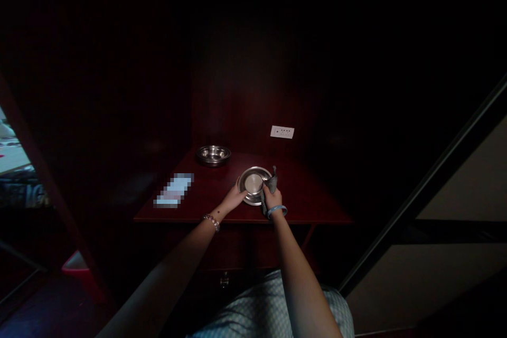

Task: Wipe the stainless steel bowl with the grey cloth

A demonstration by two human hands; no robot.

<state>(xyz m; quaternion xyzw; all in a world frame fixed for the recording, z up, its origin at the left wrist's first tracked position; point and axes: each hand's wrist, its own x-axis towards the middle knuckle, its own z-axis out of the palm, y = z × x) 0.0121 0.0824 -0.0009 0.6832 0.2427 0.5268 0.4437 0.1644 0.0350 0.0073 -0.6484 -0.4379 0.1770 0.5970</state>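
Observation:
A round steel dish [252, 182] sits tilted near the front edge of a dark red wooden table [301, 195]. My left hand [233, 200] grips the dish's left rim with curled fingers. My right hand [270, 196] is closed on a grey cloth [271, 182] pressed against the dish's right rim. A bead bracelet circles my left wrist and a blue band my right.
A second steel bowl [213, 155] stands further back on the left of the table. A flat blurred card or paper [174, 190] lies at the table's left. A white socket plate [282, 131] is on the dark back wall. The room is very dim.

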